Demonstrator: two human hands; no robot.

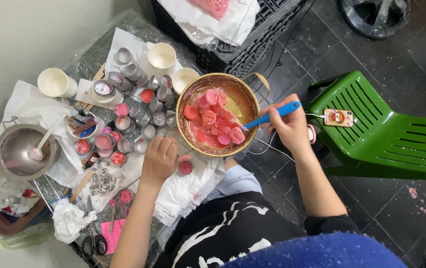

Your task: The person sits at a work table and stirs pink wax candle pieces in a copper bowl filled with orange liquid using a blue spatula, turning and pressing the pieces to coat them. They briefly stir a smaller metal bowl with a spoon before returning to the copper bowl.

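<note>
A brass pot (pixel 249 94) holds several round pink and red wax discs (pixel 209 118) and some melted wax. My right hand (pixel 288 126) grips a blue-handled spatula (pixel 271 117), its tip down among the discs. My left hand (pixel 159 160) rests at the pot's near-left rim, fingers curled around its handle (pixel 183 152). One pink disc (pixel 185 167) lies on the white paper just below that hand.
Left of the pot, several small metal cups (pixel 138 110), some filled with pink wax, crowd a plastic-covered surface with white cups (pixel 56 83), a steel pot (pixel 21 150) and scissors (pixel 93 244). A green plastic chair (pixel 379 131) with a phone stands right. A black crate (pixel 252 34) sits behind.
</note>
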